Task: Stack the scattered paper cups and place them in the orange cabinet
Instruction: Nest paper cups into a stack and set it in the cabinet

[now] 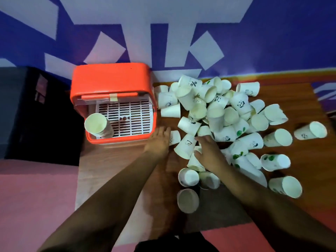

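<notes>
Wooden table (309,99) holds scattered paper cups (216,115); left hand (160,140) reaches open-fingered beside the orange cabinet (109,77), while the right hand (209,151) lies on the cups, its grip unclear.

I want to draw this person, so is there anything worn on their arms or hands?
No. Both arms are bare right to the picture's edge: no sleeves, gloves, watch or bracelets. The left hand and right hand show no rings, though the fingers look blurry.

stack (99,126) in cabinet (111,77), cups (218,113) right (heaped)
</notes>
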`<move>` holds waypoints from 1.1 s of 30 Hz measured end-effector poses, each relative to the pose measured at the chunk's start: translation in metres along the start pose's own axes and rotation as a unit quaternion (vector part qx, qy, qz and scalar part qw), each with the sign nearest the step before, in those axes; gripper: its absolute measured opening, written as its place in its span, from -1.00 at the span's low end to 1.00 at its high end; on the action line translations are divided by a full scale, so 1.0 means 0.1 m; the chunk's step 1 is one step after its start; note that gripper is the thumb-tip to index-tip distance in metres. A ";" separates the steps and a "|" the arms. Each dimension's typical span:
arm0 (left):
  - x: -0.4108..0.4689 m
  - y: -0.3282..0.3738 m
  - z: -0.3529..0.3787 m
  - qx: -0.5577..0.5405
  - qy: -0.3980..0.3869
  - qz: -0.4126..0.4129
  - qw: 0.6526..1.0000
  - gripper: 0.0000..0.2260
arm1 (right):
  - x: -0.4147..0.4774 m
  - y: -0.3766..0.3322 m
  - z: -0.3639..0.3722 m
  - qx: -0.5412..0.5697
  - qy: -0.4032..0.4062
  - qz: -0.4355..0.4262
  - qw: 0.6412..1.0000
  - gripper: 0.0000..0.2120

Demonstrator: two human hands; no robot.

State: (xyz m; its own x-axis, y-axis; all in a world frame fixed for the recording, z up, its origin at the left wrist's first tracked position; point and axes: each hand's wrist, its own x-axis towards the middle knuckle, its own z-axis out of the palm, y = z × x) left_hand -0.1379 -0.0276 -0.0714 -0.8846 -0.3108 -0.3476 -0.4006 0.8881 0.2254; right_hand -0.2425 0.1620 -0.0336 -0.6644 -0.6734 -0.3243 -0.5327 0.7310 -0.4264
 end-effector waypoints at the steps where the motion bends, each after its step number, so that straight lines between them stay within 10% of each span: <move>1: 0.04 0.04 0.02 0.059 -0.021 0.002 0.998 -0.39 | 0.02 0.04 0.00 -0.001 -0.010 -0.008 1.000 -0.52; 5: 0.02 0.05 0.09 0.124 -0.012 0.025 0.992 -0.42 | 0.13 0.15 0.00 -0.006 -0.022 -0.043 0.999 -0.53; 10: -0.38 -0.04 0.05 -0.175 0.125 -0.013 0.977 -0.32 | 0.28 0.21 -0.01 -0.045 -0.039 -0.140 0.988 -0.50; 15: -0.87 -0.20 -0.07 -0.475 0.151 -0.146 0.854 -0.45 | 0.43 0.09 -0.05 -0.220 -0.140 -0.274 0.926 -0.31; 21: -1.26 -0.12 -0.10 -0.581 0.215 -0.247 0.746 -0.30 | 0.62 -0.02 -0.03 -0.275 -0.182 -0.342 0.880 -0.39; 30: -1.64 -0.19 -0.57 -0.533 0.367 -0.274 0.712 -0.68 | 0.46 -0.40 -0.26 0.085 -0.167 -0.185 0.965 -0.32; 33: -1.70 -0.49 -0.82 -0.497 0.419 -0.283 0.706 -0.54 | 0.42 -0.71 -0.34 0.182 -0.167 -0.152 0.957 -0.30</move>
State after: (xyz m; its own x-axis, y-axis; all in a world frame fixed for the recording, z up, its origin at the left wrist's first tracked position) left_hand 0.0126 -0.0458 0.0517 -0.1799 -0.9811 -0.0718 -0.3481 -0.0047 0.9375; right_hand -0.2507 0.0856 0.0115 -0.2699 -0.8915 -0.3638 -0.4161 0.4487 -0.7909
